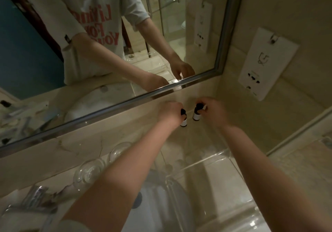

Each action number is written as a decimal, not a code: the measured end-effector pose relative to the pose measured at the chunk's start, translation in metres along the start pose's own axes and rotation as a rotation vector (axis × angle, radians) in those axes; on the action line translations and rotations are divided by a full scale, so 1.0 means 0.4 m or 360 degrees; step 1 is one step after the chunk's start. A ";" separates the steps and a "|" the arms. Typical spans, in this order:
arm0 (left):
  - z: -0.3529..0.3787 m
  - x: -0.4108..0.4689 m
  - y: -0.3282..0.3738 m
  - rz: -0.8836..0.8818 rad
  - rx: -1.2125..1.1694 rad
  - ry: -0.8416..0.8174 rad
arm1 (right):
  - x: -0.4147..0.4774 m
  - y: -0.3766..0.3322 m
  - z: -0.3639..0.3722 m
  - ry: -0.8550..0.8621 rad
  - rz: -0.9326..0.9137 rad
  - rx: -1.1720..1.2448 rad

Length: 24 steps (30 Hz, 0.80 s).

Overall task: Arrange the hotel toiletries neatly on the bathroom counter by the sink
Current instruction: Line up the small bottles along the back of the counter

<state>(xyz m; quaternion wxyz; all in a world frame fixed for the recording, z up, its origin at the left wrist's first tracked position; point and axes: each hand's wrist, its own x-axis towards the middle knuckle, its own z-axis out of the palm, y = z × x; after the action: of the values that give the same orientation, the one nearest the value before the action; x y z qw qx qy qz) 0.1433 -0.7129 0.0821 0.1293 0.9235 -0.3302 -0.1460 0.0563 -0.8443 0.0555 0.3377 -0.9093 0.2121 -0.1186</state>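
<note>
1. Sitting at near left of counter (203,142): tap (36,199), two clear glasses (89,174).
2. Gripping left bottle (184,121) by its dark cap with left hand (170,113), fingers curling round; bottle standing far on the counter, below mirror frame (125,104).
3. Pinching right bottle (196,116) at its cap with right hand (213,114); bottle standing upright just beside the left bottle, apart.
4. Hanging on right wall: socket plate (265,64).

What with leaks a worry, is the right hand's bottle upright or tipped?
Upright: the bottle has its black cap on top, white body below, in the right hand.
</note>
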 end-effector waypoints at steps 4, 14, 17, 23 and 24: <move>0.009 0.023 0.021 0.0027 0.0001 0.0042 | 0.020 0.008 -0.006 0.0024 -0.0037 -0.0053; 0.024 0.044 0.036 0.0106 -0.0180 0.0091 | 0.034 0.025 -0.010 0.0025 0.0003 -0.0077; 0.026 0.041 0.037 0.0105 -0.0210 0.0094 | 0.031 0.025 -0.011 0.0014 0.0003 -0.0079; 0.019 0.029 0.042 0.0125 -0.0198 0.0123 | 0.025 0.021 -0.011 0.0010 0.0002 -0.0100; 0.016 0.025 0.042 0.0125 -0.0197 0.0129 | 0.019 0.021 -0.011 0.0013 -0.0004 -0.0089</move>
<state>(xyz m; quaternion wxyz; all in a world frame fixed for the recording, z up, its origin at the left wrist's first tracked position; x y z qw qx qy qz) 0.1388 -0.7329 0.0800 0.2050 0.9053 -0.3509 -0.1236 0.0591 -0.8559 0.0536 0.3111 -0.9182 0.2156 -0.1166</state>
